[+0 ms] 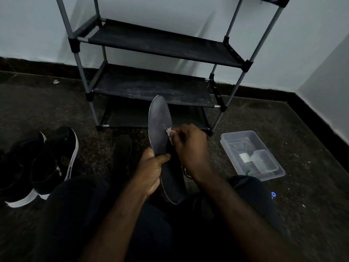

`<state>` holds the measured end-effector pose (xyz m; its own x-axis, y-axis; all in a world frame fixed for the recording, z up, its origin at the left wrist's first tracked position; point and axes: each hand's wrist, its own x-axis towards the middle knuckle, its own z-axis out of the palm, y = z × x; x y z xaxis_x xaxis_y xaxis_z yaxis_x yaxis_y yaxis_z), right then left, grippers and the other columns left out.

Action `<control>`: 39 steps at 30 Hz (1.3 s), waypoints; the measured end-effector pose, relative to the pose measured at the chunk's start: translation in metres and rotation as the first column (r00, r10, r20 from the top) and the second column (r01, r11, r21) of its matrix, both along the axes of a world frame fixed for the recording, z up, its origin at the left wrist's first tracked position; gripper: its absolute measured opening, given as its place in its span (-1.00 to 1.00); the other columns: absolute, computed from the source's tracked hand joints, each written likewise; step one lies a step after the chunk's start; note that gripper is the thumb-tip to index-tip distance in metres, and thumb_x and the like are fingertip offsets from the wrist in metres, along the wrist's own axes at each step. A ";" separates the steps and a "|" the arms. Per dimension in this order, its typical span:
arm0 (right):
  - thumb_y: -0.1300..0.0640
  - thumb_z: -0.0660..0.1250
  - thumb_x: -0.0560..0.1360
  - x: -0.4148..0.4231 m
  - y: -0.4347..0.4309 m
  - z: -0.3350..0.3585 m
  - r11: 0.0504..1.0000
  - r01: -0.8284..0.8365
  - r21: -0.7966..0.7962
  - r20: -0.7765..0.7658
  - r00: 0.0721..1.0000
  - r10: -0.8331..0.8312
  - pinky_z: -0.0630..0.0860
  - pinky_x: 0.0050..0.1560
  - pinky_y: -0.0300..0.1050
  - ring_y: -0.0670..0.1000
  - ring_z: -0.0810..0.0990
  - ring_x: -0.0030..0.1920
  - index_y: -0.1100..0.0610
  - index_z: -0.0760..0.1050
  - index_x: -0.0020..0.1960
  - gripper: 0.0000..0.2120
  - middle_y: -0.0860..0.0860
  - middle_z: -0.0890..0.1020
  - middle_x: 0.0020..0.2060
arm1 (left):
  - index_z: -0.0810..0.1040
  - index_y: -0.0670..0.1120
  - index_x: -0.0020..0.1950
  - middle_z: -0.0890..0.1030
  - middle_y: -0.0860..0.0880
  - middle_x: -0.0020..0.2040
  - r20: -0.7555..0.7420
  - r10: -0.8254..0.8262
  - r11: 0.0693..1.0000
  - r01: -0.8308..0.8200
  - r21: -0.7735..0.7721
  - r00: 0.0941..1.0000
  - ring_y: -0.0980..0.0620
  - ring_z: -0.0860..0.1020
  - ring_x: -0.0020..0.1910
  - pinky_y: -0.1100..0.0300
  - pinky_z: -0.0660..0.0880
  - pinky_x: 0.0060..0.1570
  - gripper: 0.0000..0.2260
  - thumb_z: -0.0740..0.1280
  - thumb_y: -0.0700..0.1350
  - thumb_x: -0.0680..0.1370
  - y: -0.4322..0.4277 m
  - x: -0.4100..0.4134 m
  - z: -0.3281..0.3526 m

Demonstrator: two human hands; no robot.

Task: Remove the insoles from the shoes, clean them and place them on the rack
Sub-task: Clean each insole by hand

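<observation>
A dark grey insole [159, 127] stands nearly upright in front of me, toe end up. My left hand [153, 170] grips it around the middle, thumb across its face. My right hand [188, 146] pinches a small pale brush [169, 131], whose head touches the insole's right edge. A second dark insole [122, 148] lies flat on the floor just left of my hands. Two black shoes with white soles [43, 163] sit side by side on the floor at the left. The black shoe rack [151, 87] with grey poles stands against the wall behind the insole.
A clear plastic box [251, 154] holding smaller clear containers sits on the floor to the right. A scrap of paper [56, 81] lies near the left wall. My legs in dark trousers fill the bottom of the view. The floor is dark speckled stone.
</observation>
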<state>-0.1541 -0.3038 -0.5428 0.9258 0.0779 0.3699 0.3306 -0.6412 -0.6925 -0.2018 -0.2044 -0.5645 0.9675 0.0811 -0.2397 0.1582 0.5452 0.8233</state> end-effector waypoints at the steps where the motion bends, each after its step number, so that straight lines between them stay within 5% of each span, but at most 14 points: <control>1: 0.05 0.41 0.51 0.006 0.002 -0.001 1.000 0.011 -0.003 -0.010 1.000 -0.012 0.49 -0.22 -0.31 -0.11 0.59 -0.22 0.14 0.65 -0.12 -0.84 0.02 0.65 -0.24 | 0.55 -0.21 0.14 0.67 -0.17 -0.05 0.002 -0.003 1.000 0.003 -0.001 1.000 -0.06 0.66 -0.10 0.12 0.60 -0.03 -0.67 0.17 -0.49 0.52 0.000 0.000 -0.001; 3: 0.06 0.41 0.51 0.010 0.003 -0.001 0.999 0.013 -0.043 -0.021 1.000 -0.014 0.49 -0.21 -0.24 -0.07 0.61 -0.21 0.15 0.64 -0.15 -0.84 0.03 0.65 -0.24 | 0.56 -0.16 0.10 0.69 -0.12 -0.09 0.003 -0.001 1.000 0.001 0.003 1.000 -0.03 0.67 -0.11 0.15 0.62 -0.06 -0.67 0.17 -0.49 0.52 0.001 0.000 -0.001; 9: 0.20 0.41 0.50 -0.020 0.000 -0.004 0.993 -0.121 -0.014 -0.097 0.988 0.119 0.36 -0.14 -0.60 -0.31 0.55 -0.15 0.17 0.68 -0.04 -0.91 -0.05 0.69 -0.14 | 0.57 -0.17 0.06 0.70 -0.12 -0.18 -0.011 0.023 0.999 -0.023 -0.036 1.000 0.01 0.68 -0.21 0.24 0.60 -0.25 -0.62 0.15 -0.54 0.46 0.002 0.001 0.000; 16: 0.15 0.40 0.51 0.009 0.002 0.004 1.000 -0.023 0.018 -0.020 1.000 0.024 0.58 -0.14 -0.19 -0.10 0.64 -0.19 0.17 0.67 -0.12 -0.89 0.00 0.69 -0.22 | 0.55 -0.17 0.11 0.69 -0.13 -0.08 -0.002 -0.013 0.999 0.013 -0.041 1.000 -0.04 0.67 -0.12 0.10 0.62 -0.03 -0.67 0.17 -0.50 0.51 0.003 -0.002 0.000; 24: 0.19 0.40 0.51 -0.023 0.000 -0.003 0.991 -0.122 -0.062 -0.097 0.989 0.116 0.35 -0.11 -0.59 -0.27 0.54 -0.19 0.14 0.68 0.00 -0.89 -0.11 0.61 -0.17 | 0.57 -0.18 0.15 0.70 -0.15 -0.03 0.020 -0.033 0.998 0.034 -0.050 0.999 -0.05 0.67 -0.05 0.22 0.61 -0.15 -0.60 0.15 -0.52 0.48 0.004 0.001 -0.004; 26: 0.20 0.40 0.50 -0.012 -0.001 0.000 0.996 -0.087 0.011 -0.078 0.993 0.088 0.42 -0.11 -0.53 -0.28 0.57 -0.20 0.12 0.68 -0.03 -0.90 -0.11 0.67 -0.18 | 0.56 -0.19 0.14 0.68 -0.17 -0.06 0.002 -0.046 0.998 0.047 -0.042 0.999 -0.06 0.67 -0.09 0.19 0.62 -0.16 -0.62 0.15 -0.52 0.48 0.002 0.001 -0.005; 29: 0.15 0.39 0.51 0.002 -0.001 0.007 0.998 -0.044 0.047 -0.078 0.996 0.048 0.59 -0.05 -0.17 -0.13 0.63 -0.11 0.09 0.67 -0.01 -0.90 -0.03 0.69 -0.15 | 0.50 -0.21 0.22 0.64 -0.22 0.02 0.006 -0.064 0.997 0.065 -0.046 0.998 -0.12 0.63 -0.01 0.09 0.61 0.00 -0.59 0.15 -0.53 0.48 0.002 0.001 -0.007; 31: 0.12 0.38 0.52 0.000 0.002 0.009 0.996 -0.091 0.018 -0.081 0.992 0.092 0.58 -0.05 -0.18 -0.13 0.62 -0.10 0.08 0.67 0.00 -0.88 -0.08 0.67 -0.16 | 0.51 -0.18 0.22 0.65 -0.20 0.01 0.017 -0.066 0.995 0.067 -0.069 0.998 -0.12 0.62 0.01 0.08 0.59 0.01 -0.56 0.15 -0.54 0.45 0.006 0.001 -0.007; 33: 0.14 0.39 0.52 -0.006 0.003 0.008 0.991 -0.131 0.002 -0.114 0.985 0.131 0.50 -0.03 -0.38 -0.15 0.59 -0.06 0.08 0.66 0.05 -0.86 -0.16 0.60 -0.15 | 0.57 -0.19 0.15 0.67 -0.17 -0.08 0.032 -0.070 0.988 0.074 -0.138 0.997 -0.11 0.63 -0.07 0.11 0.60 -0.09 -0.66 0.20 -0.40 0.45 0.012 0.001 -0.005; 35: 0.15 0.42 0.49 -0.011 0.003 0.004 0.987 -0.156 -0.028 -0.146 0.978 0.150 0.47 0.03 -0.36 -0.11 0.56 0.00 0.09 0.65 0.10 -0.81 -0.17 0.52 -0.14 | 0.64 -0.18 0.02 0.66 -0.16 -0.14 0.027 -0.074 0.957 0.078 -0.280 0.997 -0.09 0.62 -0.14 0.09 0.55 -0.09 -0.72 0.21 -0.12 0.46 0.017 0.001 0.000; 39: 0.24 0.46 0.45 -0.017 0.009 -0.002 0.973 -0.225 -0.044 -0.152 0.964 0.216 0.49 0.13 -0.30 -0.06 0.59 0.00 0.12 0.63 0.16 -0.72 -0.07 0.54 -0.05 | 0.74 -0.09 -0.17 0.67 -0.11 -0.11 0.001 0.016 0.938 -0.015 -0.346 1.000 -0.03 0.66 -0.14 0.11 0.57 -0.06 -0.44 0.09 0.26 0.54 0.023 0.008 -0.001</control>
